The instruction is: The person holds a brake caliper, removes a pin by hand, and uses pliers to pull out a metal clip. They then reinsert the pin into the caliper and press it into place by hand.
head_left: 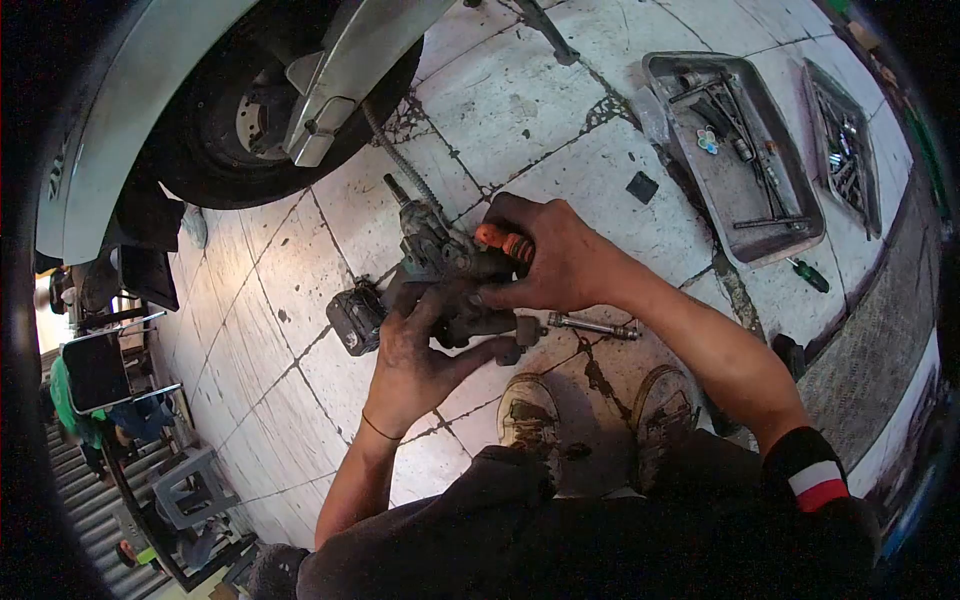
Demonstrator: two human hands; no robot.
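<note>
My left hand (415, 355) is closed around a dark, greasy metal part that looks like a brake caliper (470, 310), held above the floor near my shoes. My right hand (560, 255) grips an orange-handled screwdriver (508, 243) against the caliper; the tool's tip is hidden. A spring-wrapped hose (400, 155) runs from the wheel area down behind the part. Beside and partly behind the caliper is a cordless impact wrench (422, 238) with a black battery (356, 321). A metal socket extension (594, 326) lies on the tiles by my right hand.
The car wheel (215, 120) and grey bodywork (330, 75) are at upper left. A metal tray of tools (690, 160) and a second tray (850, 200) lie at right, with a green screwdriver (808, 275) nearby. A grey stool (190, 490) stands at lower left.
</note>
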